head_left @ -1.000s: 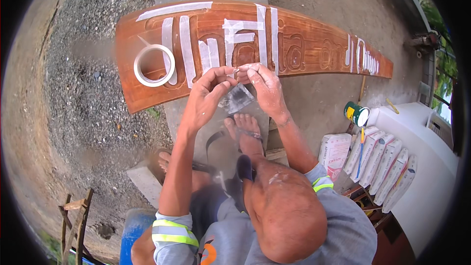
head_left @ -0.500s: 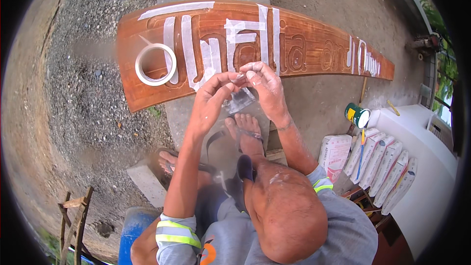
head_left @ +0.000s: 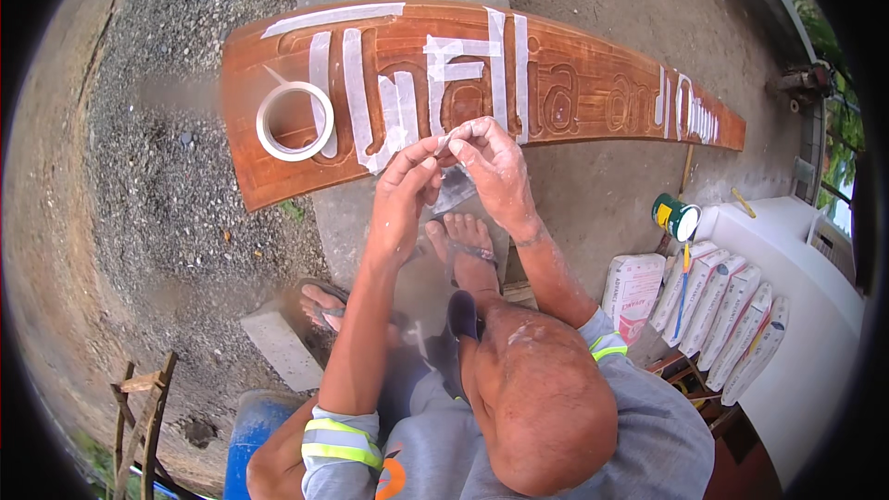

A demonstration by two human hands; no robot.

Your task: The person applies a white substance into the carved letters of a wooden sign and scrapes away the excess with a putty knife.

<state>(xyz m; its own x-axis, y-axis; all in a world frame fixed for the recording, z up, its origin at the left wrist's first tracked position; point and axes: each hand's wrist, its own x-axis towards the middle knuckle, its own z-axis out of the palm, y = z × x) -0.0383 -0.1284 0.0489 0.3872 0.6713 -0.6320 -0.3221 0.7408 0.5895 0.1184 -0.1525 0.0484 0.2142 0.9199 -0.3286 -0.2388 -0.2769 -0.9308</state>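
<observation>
My left hand and my right hand meet just below the near edge of a long, curved wooden board carved with lettering. Their fingers pinch a small, thin piece, too small to identify. Below them, partly hidden, is a crumpled, translucent grey sheet. Strips of white masking tape cover many carved letters. A roll of white tape lies on the board's left part, its loose end sticking upward.
My sandalled feet rest on grey concrete beside a pale block. Gravel spreads left, with a wooden stand and blue drum. At right are a green can, white sacks and a long blue tool.
My left hand has shifted slightly right and its fingers have curled a little more. My right fingers have adjusted their pinch. The board and tape roll look unchanged.
</observation>
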